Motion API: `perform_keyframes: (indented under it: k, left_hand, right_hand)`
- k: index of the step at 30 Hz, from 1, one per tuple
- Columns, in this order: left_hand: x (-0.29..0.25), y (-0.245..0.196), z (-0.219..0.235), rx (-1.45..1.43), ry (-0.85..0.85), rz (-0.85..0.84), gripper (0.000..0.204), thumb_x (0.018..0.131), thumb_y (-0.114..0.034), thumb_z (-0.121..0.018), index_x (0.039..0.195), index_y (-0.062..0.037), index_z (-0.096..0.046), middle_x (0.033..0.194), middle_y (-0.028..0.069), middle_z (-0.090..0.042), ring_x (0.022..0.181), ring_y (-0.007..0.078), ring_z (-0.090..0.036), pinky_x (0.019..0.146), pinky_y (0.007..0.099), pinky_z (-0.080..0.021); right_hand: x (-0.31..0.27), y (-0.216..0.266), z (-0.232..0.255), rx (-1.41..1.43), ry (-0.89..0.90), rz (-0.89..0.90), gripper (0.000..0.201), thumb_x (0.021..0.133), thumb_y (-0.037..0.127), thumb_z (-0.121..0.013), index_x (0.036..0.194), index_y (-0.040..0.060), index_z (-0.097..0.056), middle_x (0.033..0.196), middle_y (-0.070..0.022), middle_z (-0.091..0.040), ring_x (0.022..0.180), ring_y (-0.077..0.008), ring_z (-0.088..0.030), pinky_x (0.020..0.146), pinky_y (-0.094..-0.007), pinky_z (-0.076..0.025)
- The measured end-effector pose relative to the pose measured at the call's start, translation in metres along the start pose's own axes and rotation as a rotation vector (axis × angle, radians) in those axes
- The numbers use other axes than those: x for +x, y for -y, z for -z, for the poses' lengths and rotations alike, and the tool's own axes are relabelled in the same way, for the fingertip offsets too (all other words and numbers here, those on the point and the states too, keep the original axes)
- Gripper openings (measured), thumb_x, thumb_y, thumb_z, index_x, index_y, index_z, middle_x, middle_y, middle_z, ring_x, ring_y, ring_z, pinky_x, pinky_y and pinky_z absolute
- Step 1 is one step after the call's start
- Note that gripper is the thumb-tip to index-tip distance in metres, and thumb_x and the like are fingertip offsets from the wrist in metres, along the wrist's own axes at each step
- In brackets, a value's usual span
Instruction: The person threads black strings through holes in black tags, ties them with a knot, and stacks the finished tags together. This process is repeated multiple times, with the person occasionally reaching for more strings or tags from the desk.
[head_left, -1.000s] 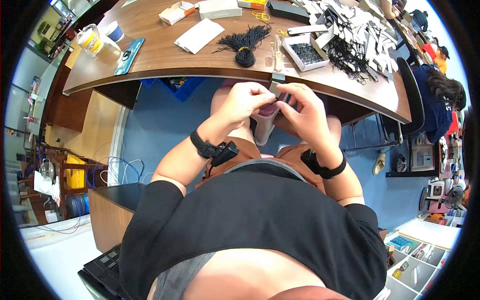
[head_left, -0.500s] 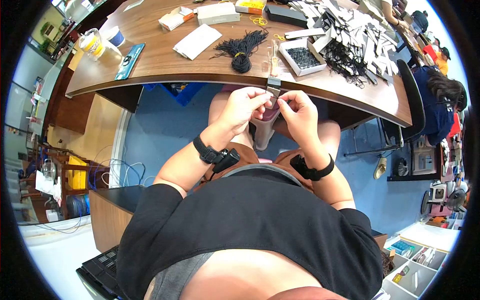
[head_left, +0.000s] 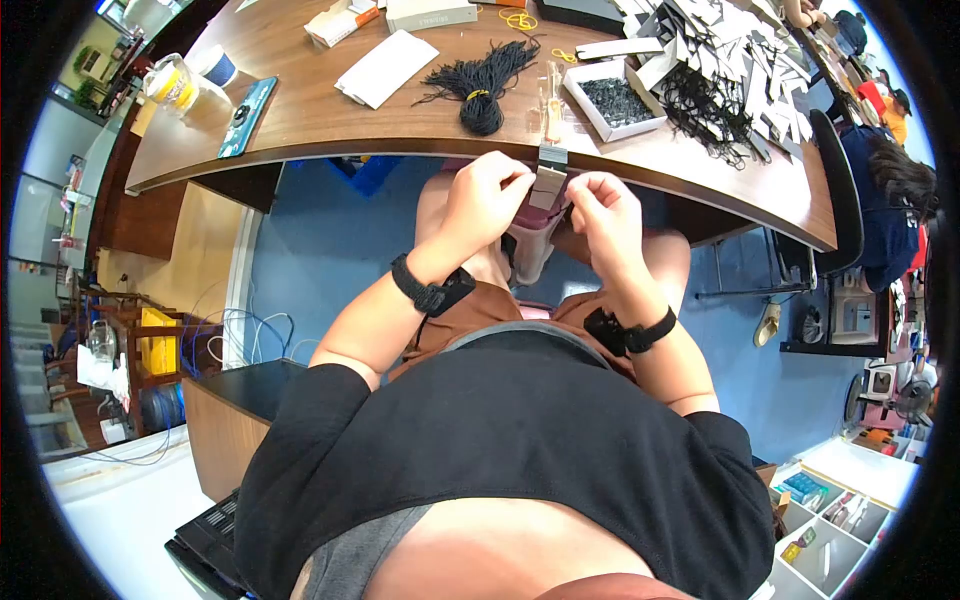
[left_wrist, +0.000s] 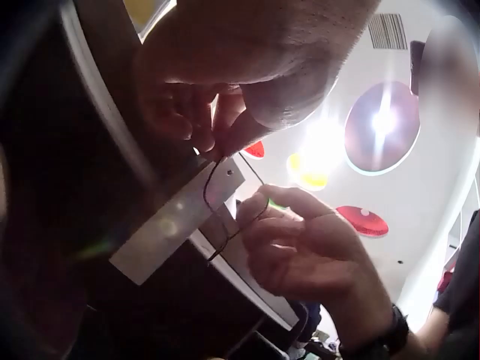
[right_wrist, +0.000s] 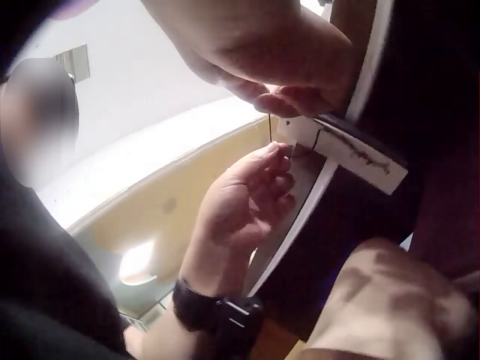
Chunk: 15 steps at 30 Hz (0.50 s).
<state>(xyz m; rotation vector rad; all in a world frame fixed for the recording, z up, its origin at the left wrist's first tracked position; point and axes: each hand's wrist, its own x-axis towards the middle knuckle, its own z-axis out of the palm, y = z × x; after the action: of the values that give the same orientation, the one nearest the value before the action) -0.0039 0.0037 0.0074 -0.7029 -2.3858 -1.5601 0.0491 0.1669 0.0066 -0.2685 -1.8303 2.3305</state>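
A thin black cord runs in a loose loop between my two hands. My left hand pinches it between thumb and forefinger, left of a pale flat tag. On the tag's other side, my right hand pinches the cord with bent fingers. The tag hangs out from the table edge under a dark clip, and a small hole shows near one end in the left wrist view. In the right wrist view, a short stretch of cord spans the fingertips of both hands.
On the table lie a tied bundle of black cords, a white box of small dark pieces, a heap of tags and a white packet. A plastic cup stands at left. My legs are under the table.
My hands were close together over the tag and have drawn apart to either side. The tag between them now shows more fully.
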Motion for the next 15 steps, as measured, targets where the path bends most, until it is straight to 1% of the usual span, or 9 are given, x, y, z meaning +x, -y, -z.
perform_keyframes:
  k: [2,5,7,9,10,12,13,14,15]
  left_hand:
    - [0.007,0.011,-0.007,0.014,-0.01,0.007,0.013,0.078,-0.013,-0.065,0.078,0.0001,-0.065,0.074,0.0144,-0.063,0.07,0.0222,-0.062,0.063,0.0328,-0.047]
    - [0.005,0.027,-0.017,-0.068,0.121,0.179,0.013,0.079,-0.011,-0.066,0.082,0.0015,-0.067,0.077,0.0112,-0.065,0.07,0.0148,-0.061,0.065,0.0277,-0.048]
    - [-0.001,0.027,-0.024,-0.228,0.138,0.144,0.013,0.08,-0.009,-0.065,0.086,0.0029,-0.068,0.081,0.0106,-0.065,0.075,0.0153,-0.061,0.067,0.0281,-0.048]
    - [-0.007,0.026,-0.03,-0.411,0.152,0.149,0.013,0.081,-0.008,-0.064,0.088,0.0033,-0.068,0.084,0.0102,-0.065,0.078,0.0162,-0.06,0.069,0.0283,-0.047]
    - [-0.008,0.026,-0.03,-0.406,0.175,0.149,0.013,0.082,-0.007,-0.063,0.088,0.0037,-0.068,0.086,0.0095,-0.065,0.082,0.0167,-0.06,0.073,0.0282,-0.047]
    - [-0.009,0.029,-0.029,-0.398,0.167,0.159,0.013,0.082,-0.008,-0.063,0.087,0.0036,-0.068,0.086,0.0093,-0.065,0.081,0.0158,-0.06,0.074,0.0275,-0.047]
    - [-0.01,0.029,-0.028,-0.395,0.16,0.164,0.013,0.082,-0.008,-0.063,0.087,0.0036,-0.068,0.086,0.0093,-0.065,0.081,0.0154,-0.06,0.074,0.0271,-0.047]
    - [-0.01,0.03,-0.026,-0.367,0.151,0.133,0.014,0.082,-0.009,-0.064,0.087,0.0036,-0.067,0.084,0.0102,-0.065,0.079,0.0161,-0.06,0.072,0.0278,-0.048]
    - [-0.011,0.029,-0.024,-0.339,0.142,0.104,0.015,0.081,-0.01,-0.064,0.087,0.0036,-0.067,0.082,0.011,-0.065,0.077,0.0168,-0.061,0.07,0.0284,-0.048]
  right_hand:
    - [0.013,-0.008,0.004,-0.146,-0.066,0.055,0.007,0.084,0.008,-0.063,0.082,0.0014,-0.062,0.07,-0.0004,-0.06,0.05,-0.0023,-0.044,0.045,-0.017,-0.035]
    - [0.012,-0.015,0.004,-0.115,-0.047,-0.138,0.009,0.084,0.01,-0.064,0.08,0.0018,-0.063,0.067,-0.0002,-0.059,0.049,-0.0026,-0.043,0.043,-0.0173,-0.033]
    - [0.009,-0.024,0.006,-0.036,0.078,-0.243,0.012,0.084,0.013,-0.065,0.08,0.0027,-0.063,0.068,-0.0007,-0.058,0.048,-0.003,-0.042,0.042,-0.0188,-0.031]
    - [0.008,-0.032,0.008,0.063,0.147,-0.364,0.011,0.084,0.014,-0.065,0.08,0.0042,-0.063,0.068,-0.0007,-0.058,0.049,-0.0043,-0.044,0.044,-0.0193,-0.033]
    - [0.008,-0.032,0.01,-0.006,0.149,-0.346,0.011,0.084,0.014,-0.065,0.081,0.0039,-0.063,0.068,-0.001,-0.058,0.049,-0.0048,-0.045,0.044,-0.02,-0.034]
    - [0.006,-0.031,0.01,-0.145,0.158,-0.308,0.012,0.083,0.014,-0.066,0.083,0.0033,-0.062,0.066,-0.0016,-0.059,0.049,-0.0059,-0.046,0.045,-0.0215,-0.037]
    - [0.007,-0.03,0.008,-0.627,0.066,0.25,0.012,0.08,0.013,-0.067,0.086,0.0031,-0.062,0.072,-0.0046,-0.06,0.051,-0.0108,-0.05,0.05,-0.0246,-0.043]
    - [0.007,-0.026,0.009,-0.729,-0.05,0.45,0.012,0.079,0.012,-0.067,0.088,0.0037,-0.063,0.076,-0.0057,-0.06,0.053,-0.0131,-0.053,0.052,-0.0257,-0.044]
    - [0.001,-0.002,-0.001,-0.826,-0.168,0.65,0.014,0.077,0.011,-0.067,0.089,0.0043,-0.064,0.08,-0.0068,-0.061,0.056,-0.0153,-0.055,0.054,-0.0268,-0.046]
